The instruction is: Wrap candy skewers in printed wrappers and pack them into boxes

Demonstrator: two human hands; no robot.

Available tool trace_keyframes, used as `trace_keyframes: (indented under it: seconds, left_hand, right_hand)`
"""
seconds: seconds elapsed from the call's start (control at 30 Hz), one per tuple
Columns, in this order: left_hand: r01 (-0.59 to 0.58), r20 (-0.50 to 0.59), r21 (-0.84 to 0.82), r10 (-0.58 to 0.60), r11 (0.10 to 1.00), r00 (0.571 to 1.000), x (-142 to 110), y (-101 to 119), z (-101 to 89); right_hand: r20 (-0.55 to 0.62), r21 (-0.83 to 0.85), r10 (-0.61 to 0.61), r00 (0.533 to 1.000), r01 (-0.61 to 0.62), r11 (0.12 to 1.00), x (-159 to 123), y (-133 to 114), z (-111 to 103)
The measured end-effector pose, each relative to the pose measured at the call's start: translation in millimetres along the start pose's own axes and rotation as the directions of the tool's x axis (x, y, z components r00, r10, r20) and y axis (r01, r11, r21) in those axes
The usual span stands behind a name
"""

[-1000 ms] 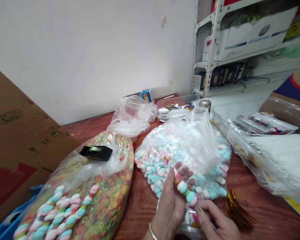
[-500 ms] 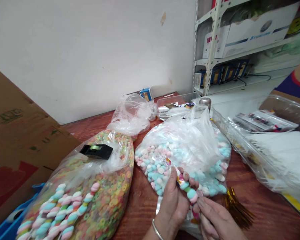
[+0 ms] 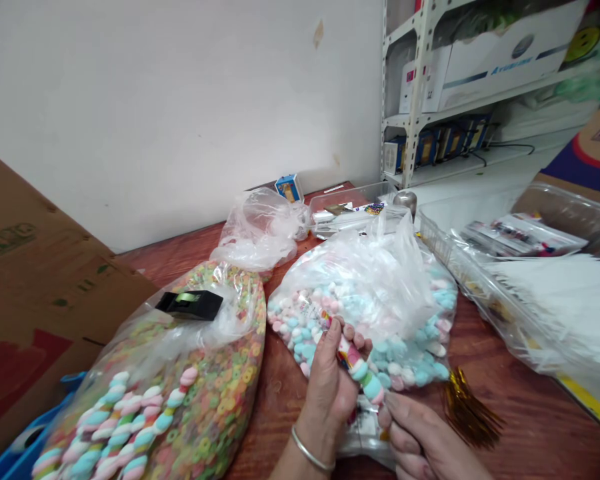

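Twisted pink, teal and white marshmallow stick (image 3: 361, 371) in a clear printed sleeve: that's what's being handled, and it's gripped firmly in the left hand (image 3: 327, 387), held up over a big clear bag of pastel marshmallow pieces (image 3: 305, 337). Compared with a moment ago, it's been tipped further over, with the top end swung toward the bag, and the right hand (image 3: 423, 443) has been drawn back a bit. That hand is held half open, its fingertips (image 3: 387, 417) just below the stick's lower end, though any contact can't really be told from here. So the stick is now being carried by the left hand alone.

A clear printed packet (image 3: 365, 433) is tucked under the hands, and a bunch of gold foil ties (image 3: 467, 417) is lying just beside them on a reddish wooden table (image 3: 530, 420). Off to the left, a clear bag of rainbow cereal rings (image 3: 215, 393) is topped by a black tape dispenser (image 3: 190, 305) — handy, that.
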State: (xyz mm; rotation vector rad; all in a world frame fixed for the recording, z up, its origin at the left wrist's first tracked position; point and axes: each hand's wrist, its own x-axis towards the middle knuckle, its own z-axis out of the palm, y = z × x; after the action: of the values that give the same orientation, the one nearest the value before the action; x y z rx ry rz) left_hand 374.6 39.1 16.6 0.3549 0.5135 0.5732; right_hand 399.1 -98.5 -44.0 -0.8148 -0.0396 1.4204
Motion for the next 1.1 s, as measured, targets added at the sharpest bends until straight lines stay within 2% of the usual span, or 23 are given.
trace_keyframes:
  seconds: [0.07, 0.1, 0.13, 0.17, 0.2, 0.27, 0.3, 0.33, 0.37, 0.4, 0.43, 0.5, 0.57, 0.63, 0.67, 0.73, 0.8, 0.87, 0.9, 0.93, 0.97, 1.03, 1.1]
  left_hand:
    - [-0.010, -0.057, 0.006, 0.011, 1.000, 0.998, -2, -5, 4.7]
    - [-0.017, -0.093, 0.005, 0.018, 1.000, 0.996, -3, -7, 7.1]
    - [-0.022, -0.129, 0.004, 0.022, 1.000, 0.991, -5, -10, 9.4]
    - [-0.020, -0.162, 0.004, 0.021, 1.000, 0.987, -6, -13, 11.5]
    - [-0.014, -0.192, 0.005, 0.015, 1.000, 0.981, -8, -16, 13.5]
    - [0.011, -0.229, 0.010, -0.008, 1.000, 0.973, -12, -22, 16.3]
    - [0.024, -0.230, 0.011, -0.021, 1.000, 0.973, -15, -24, 16.8]
    - [0.035, -0.217, 0.009, -0.032, 0.999, 0.976, -17, -27, 16.7]
    - [0.042, -0.196, 0.005, -0.041, 0.999, 0.980, -19, -30, 15.9]
    - [0.049, -0.173, 0.001, -0.048, 0.999, 0.984, -20, -32, 14.5]
    - [0.059, -0.158, -0.005, -0.059, 0.998, 0.986, -21, -34, 12.8]
    - [0.074, -0.158, -0.023, -0.077, 0.997, 0.984, -22, -35, 9.0]
    - [0.061, -0.164, -0.029, -0.065, 0.998, 0.984, -20, -32, 5.6]
    - [0.038, -0.152, -0.011, -0.039, 0.999, 0.988, -16, -25, 2.8]
    - [0.029, -0.142, 0.003, -0.029, 1.000, 0.989, -14, -22, 1.5]
    - [0.019, -0.121, 0.018, -0.017, 1.000, 0.993, -9, -14, -0.5]
    - [-0.003, -0.084, 0.027, 0.005, 1.000, 0.996, -5, -8, -1.4]
    - [-0.017, -0.076, 0.030, 0.020, 0.999, 0.997, -3, -4, -0.2]
    - [-0.019, -0.090, 0.030, 0.021, 0.999, 0.996, -3, -3, 1.1]
    - [-0.018, -0.114, 0.029, 0.021, 0.999, 0.993, -3, -3, 2.8]
    - [-0.019, -0.139, 0.028, 0.023, 0.999, 0.990, -3, -4, 4.9]
    - [-0.031, -0.168, 0.032, 0.036, 0.999, 0.985, -5, -6, 9.2]
    - [-0.038, -0.189, 0.049, 0.047, 0.998, 0.981, -7, -11, 12.7]
  right_hand:
    - [-0.072, -0.100, -0.098, 0.993, 0.091, 0.991, 1, 3, -1]
    - [-0.127, -0.232, -0.226, 0.966, 0.192, 0.954, 1, 5, -3]
    - [-0.158, -0.412, -0.389, 0.908, 0.298, 0.861, 0, 7, -6]
    - [-0.123, -0.606, -0.556, 0.822, 0.381, 0.698, 0, 9, -10]
    - [-0.022, -0.766, -0.693, 0.721, 0.433, 0.475, -1, 11, -14]
    - [0.216, -0.903, -0.814, 0.539, 0.428, 0.043, -1, 14, -20]
    - [0.301, -0.909, -0.823, 0.482, 0.406, -0.095, -1, 13, -21]
    - [0.341, -0.907, -0.827, 0.447, 0.387, -0.165, -2, 13, -20]
    - [0.330, -0.912, -0.838, 0.435, 0.375, -0.165, -2, 11, -18]
    - [0.274, -0.923, -0.850, 0.451, 0.370, -0.101, -2, 8, -14]
    - [0.197, -0.926, -0.847, 0.494, 0.377, 0.004, -2, 6, -10]
    - [0.036, -0.870, -0.775, 0.632, 0.401, 0.286, -2, 1, -3]
    - [-0.077, -0.711, -0.597, 0.798, 0.376, 0.594, -2, -1, -1]
    - [-0.102, -0.476, -0.345, 0.933, 0.259, 0.840, -1, 0, -2]
    - [-0.081, -0.355, -0.225, 0.971, 0.182, 0.917, -1, 1, -3]
    - [-0.005, -0.164, -0.076, 0.997, 0.074, 0.984, -1, 2, -3]
    - [0.041, -0.083, -0.032, 0.999, 0.035, 0.996, -2, 3, -1]
    - [0.022, -0.152, -0.087, 0.996, 0.090, 0.984, -4, 2, 1]
    - [-0.004, -0.265, -0.177, 0.984, 0.170, 0.949, -4, 2, 0]
    - [-0.020, -0.418, -0.305, 0.952, 0.269, 0.868, -4, 2, -2]
    - [-0.007, -0.588, -0.453, 0.892, 0.363, 0.723, -4, 3, -5]
    - [0.151, -0.845, -0.705, 0.694, 0.460, 0.272, -2, 6, -15]
    - [0.383, -0.892, -0.781, 0.493, 0.416, -0.176, 0, 8, -24]
